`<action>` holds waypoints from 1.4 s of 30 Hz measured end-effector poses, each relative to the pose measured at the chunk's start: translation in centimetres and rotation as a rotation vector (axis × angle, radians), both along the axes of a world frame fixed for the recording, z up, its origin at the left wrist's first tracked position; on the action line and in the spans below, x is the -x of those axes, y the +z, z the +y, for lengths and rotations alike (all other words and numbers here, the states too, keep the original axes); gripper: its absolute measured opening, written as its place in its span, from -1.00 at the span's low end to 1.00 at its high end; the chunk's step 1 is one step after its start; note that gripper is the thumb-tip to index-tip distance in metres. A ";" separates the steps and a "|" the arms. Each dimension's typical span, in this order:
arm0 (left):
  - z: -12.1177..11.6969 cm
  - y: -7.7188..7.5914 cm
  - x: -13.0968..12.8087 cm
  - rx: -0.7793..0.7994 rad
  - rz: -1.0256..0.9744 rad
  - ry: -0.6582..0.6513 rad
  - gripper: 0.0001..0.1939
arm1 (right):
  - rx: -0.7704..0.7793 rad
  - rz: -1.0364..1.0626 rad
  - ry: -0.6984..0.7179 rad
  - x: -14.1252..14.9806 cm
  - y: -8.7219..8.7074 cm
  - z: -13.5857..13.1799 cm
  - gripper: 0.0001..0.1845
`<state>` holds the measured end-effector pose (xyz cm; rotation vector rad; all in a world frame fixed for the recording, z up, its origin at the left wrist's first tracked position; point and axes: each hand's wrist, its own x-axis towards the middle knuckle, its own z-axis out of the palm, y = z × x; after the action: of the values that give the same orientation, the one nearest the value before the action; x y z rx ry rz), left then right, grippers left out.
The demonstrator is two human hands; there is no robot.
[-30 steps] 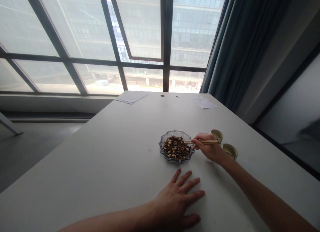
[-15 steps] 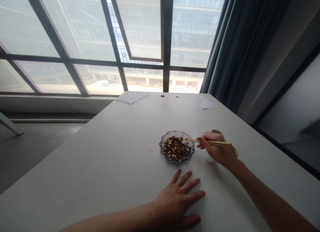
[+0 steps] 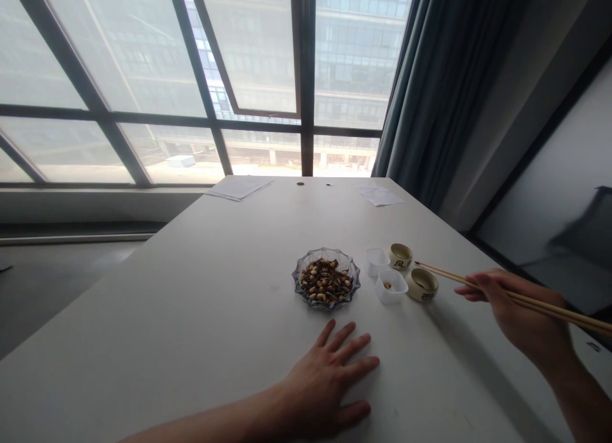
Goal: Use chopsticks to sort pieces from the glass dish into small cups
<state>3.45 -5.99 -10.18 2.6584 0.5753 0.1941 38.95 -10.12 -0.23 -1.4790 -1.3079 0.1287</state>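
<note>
My left hand (image 3: 325, 382) lies flat on the white table (image 3: 201, 315), fingers spread, holding nothing. My right hand (image 3: 519, 315) is off to the right, closed around a pair of wooden chopsticks (image 3: 482, 287) whose tips hover just above a tan cup (image 3: 421, 285). A scalloped glass dish (image 3: 326, 281) of mixed nuts and seeds sits at the table's middle. Beside it stand two small white cups (image 3: 391, 286), the nearer one with a small piece inside, and a second tan cup (image 3: 400, 256).
Sheets of paper (image 3: 239, 187) lie at the table's far left edge and another sheet (image 3: 381, 196) at the far right. Large windows (image 3: 191, 79) are behind, a dark curtain (image 3: 444, 92) to the right. The table's right edge runs close to my right hand.
My right hand has pulled the chopsticks away from the dish, back and to the right, uncovering the small cups. The left hand has stayed flat. The view shifted slightly.
</note>
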 end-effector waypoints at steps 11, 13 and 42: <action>0.0 0.5 0.0 0.008 0.035 -0.008 -0.22 | 0.094 0.071 -0.019 -2.8 -3.7 0.0 -0.64; 0.0 0.3 0.0 0.007 0.025 -0.005 -0.26 | 0.098 0.050 -0.039 -2.8 -3.5 -0.1 -0.63; 0.0 0.7 -0.1 0.037 0.034 0.004 -0.30 | 0.172 0.090 -0.027 -2.1 -5.1 2.2 -0.54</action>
<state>3.57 -5.98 -9.47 2.6293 0.5897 0.1384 41.01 -7.91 -5.30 -1.6163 -1.2286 0.2927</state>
